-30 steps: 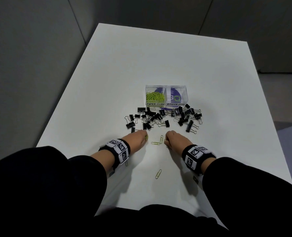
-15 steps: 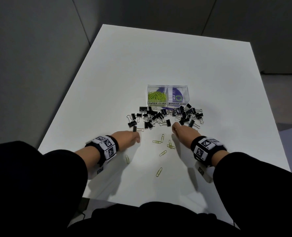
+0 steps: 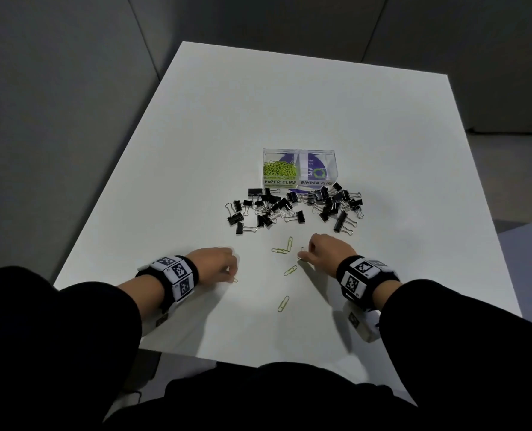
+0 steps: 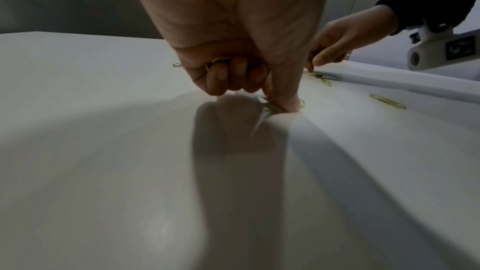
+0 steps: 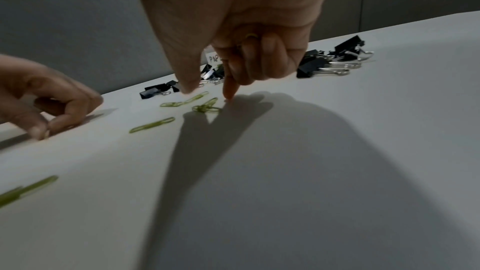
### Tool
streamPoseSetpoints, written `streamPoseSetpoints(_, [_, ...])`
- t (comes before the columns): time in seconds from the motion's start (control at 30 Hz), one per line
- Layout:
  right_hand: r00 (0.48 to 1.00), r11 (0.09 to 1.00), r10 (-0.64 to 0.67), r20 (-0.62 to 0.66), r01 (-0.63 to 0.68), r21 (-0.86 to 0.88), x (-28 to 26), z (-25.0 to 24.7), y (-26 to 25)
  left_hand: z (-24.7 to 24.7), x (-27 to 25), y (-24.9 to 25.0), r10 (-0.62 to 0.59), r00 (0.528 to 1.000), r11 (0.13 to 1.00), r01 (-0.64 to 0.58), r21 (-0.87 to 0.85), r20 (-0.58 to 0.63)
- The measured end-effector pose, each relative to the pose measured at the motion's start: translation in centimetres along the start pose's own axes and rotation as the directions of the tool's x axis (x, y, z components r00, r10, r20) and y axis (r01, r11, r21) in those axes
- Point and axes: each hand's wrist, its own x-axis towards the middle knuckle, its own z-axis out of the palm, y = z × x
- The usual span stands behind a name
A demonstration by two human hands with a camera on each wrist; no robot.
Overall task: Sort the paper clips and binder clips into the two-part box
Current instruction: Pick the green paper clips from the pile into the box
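The clear two-part box (image 3: 300,181) stands mid-table; its left part holds green paper clips (image 3: 279,170), and the part labelled binder clips shows no clips. Black binder clips (image 3: 289,206) lie scattered in front of it. Several loose paper clips (image 3: 290,270) lie nearer me. My left hand (image 3: 232,275) pinches a paper clip (image 4: 272,108) against the table with thumb and forefinger, and another clip (image 4: 217,61) sits in its curled fingers. My right hand (image 3: 305,255) keeps a clip (image 5: 250,36) in its curled fingers, with its forefinger tip (image 5: 230,96) touching the table beside two crossed clips (image 5: 205,108).
One paper clip (image 3: 283,303) lies alone near the front edge, between my arms. The white table (image 3: 382,135) drops off to grey floor and walls on the left and right. The binder clips (image 5: 327,63) form a low barrier between my hands and the box.
Both hands moved apart, then drew back toward me. The left hand came down on the clip at the left. The right hand left the binder clips for the crossed paper clips.
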Motion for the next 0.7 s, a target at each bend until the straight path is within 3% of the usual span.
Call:
streamPoseSetpoints(0.23, [0.996,1.000,0.023,0.081,-0.022,-0.018,0.5,-0.2,-1.4,-1.3,2.2,2.7,-0.008,0.995,0.993,-0.004,-0.115,-0.104])
streamPoseSetpoints(0.43, [0.989,0.995,-0.023,0.148,0.038,-0.095,0.5,0.0,-1.4,-2.7,4.3,4.5,-0.027,0.998,0.995,0.021,-0.100,-0.051])
streamPoseSetpoints(0.6, [0.982,0.997,-0.067,0.174,0.073,-0.031,0.2,0.2,-1.0,-3.3,5.6,5.8,0.005,0.994,0.998,-0.011,-0.056,-0.107])
streamPoseSetpoints(0.7, [0.990,0.994,-0.088,0.115,0.080,0.072,-0.1,0.3,-0.2,-3.8,6.0,6.3,0.047,0.990,0.999,-0.048,-0.004,-0.135])
